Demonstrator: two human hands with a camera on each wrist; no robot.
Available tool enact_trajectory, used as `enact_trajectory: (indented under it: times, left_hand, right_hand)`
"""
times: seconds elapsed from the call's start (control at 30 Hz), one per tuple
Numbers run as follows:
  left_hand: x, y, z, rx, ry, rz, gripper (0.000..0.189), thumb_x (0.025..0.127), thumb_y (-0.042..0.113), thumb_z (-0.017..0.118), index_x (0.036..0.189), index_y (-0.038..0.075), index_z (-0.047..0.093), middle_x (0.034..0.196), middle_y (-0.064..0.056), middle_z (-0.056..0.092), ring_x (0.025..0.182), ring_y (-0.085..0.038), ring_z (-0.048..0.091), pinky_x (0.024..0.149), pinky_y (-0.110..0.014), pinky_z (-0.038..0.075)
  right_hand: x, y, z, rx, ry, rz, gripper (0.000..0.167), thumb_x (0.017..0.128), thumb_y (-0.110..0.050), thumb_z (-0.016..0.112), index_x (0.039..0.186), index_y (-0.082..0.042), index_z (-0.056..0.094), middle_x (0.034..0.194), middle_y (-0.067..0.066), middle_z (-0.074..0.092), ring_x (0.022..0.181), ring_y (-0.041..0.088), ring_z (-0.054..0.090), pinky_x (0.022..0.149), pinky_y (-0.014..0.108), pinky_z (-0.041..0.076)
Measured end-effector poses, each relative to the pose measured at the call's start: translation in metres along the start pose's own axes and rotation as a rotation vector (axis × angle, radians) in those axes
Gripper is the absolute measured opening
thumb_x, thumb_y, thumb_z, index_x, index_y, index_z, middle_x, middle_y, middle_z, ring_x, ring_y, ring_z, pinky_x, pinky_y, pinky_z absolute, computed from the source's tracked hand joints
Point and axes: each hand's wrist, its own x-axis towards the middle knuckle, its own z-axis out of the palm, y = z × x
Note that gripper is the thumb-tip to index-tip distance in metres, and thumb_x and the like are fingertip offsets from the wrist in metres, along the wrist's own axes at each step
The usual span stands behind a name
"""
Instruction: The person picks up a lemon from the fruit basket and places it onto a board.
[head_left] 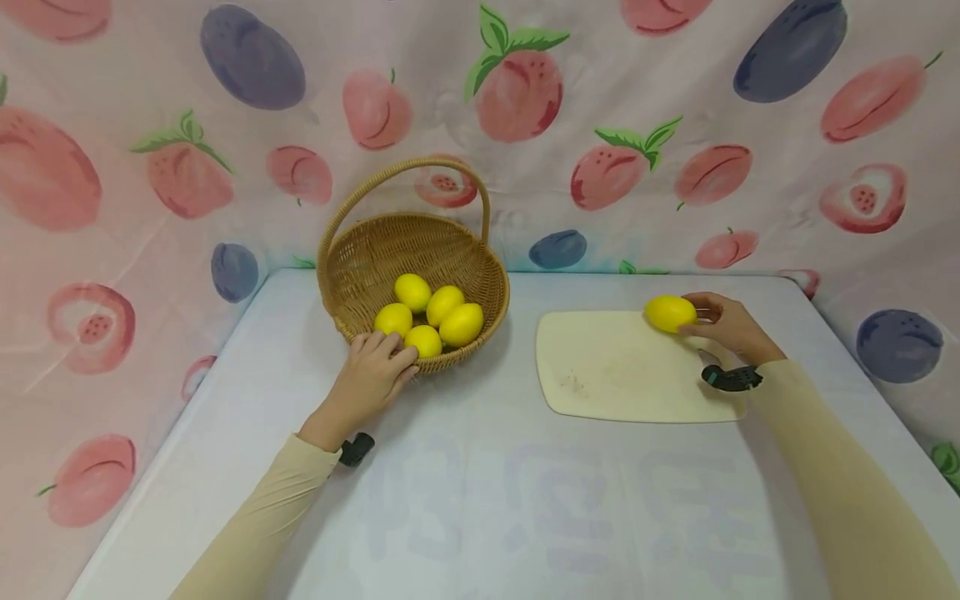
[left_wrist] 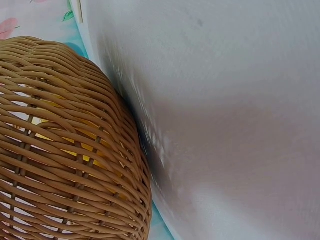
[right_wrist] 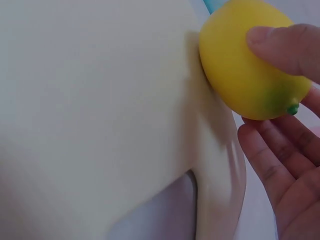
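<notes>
My right hand (head_left: 726, 323) pinches a yellow lemon (head_left: 671, 314) between thumb and fingers over the back right part of a cream cutting board (head_left: 600, 367). In the right wrist view the thumb presses on the lemon (right_wrist: 245, 60), whose green stem end points toward the palm. At the front rim of a brown wicker basket (head_left: 420, 229), my left hand (head_left: 369, 371) grips the edge with its fingers bent over it. Several lemons (head_left: 461, 325) lie inside the basket. The left wrist view shows only the woven basket wall (left_wrist: 70, 150), with yellow glimpsed through the gaps.
A white-covered table (head_left: 480, 483) carries the basket at the back left and the board at the right. The board has a cut-out handle slot (right_wrist: 165, 210). A fruit-print cloth (head_left: 450, 92) hangs behind. The basket's tall arched handle (head_left: 405, 164) rises above its rim.
</notes>
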Motion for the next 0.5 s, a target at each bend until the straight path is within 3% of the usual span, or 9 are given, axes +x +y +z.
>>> enact_trajectory:
  times: [0.07,0.37,0.5]
  left_hand:
    - [0.0,0.0,0.0,0.001,0.005,0.003,0.013,0.088,0.02,0.063,0.088,0.013,0.053,0.081,-0.005,0.043,0.076,-0.022,0.038,0.075,-0.04,0.03]
    - [0.0,-0.001,0.002,0.0,0.001,0.006,0.013,0.09,0.023,0.06,0.088,0.013,0.052,0.081,-0.005,0.044,0.077,-0.022,0.038,0.076,-0.04,0.03]
    - [0.0,-0.001,0.002,0.0,0.005,0.005,0.013,0.089,0.021,0.062,0.088,0.013,0.052,0.081,-0.005,0.044,0.077,-0.022,0.038,0.076,-0.04,0.03]
  right_hand:
    - [-0.002,-0.001,-0.001,0.0,-0.002,-0.002,0.07,0.087,-0.035,0.066,0.141,-0.002,0.035,0.14,0.022,0.041,0.118,0.029,0.045,0.078,0.001,0.037]
    - [-0.012,0.004,-0.009,-0.006,-0.012,0.012,0.068,0.086,-0.036,0.067,0.138,-0.003,0.038,0.138,0.02,0.042,0.101,-0.004,0.043,0.078,0.001,0.036]
    - [-0.014,0.008,-0.012,0.006,-0.031,0.011,0.07,0.087,-0.035,0.066,0.14,-0.002,0.035,0.139,0.021,0.04,0.1,-0.007,0.041,0.078,0.001,0.036]
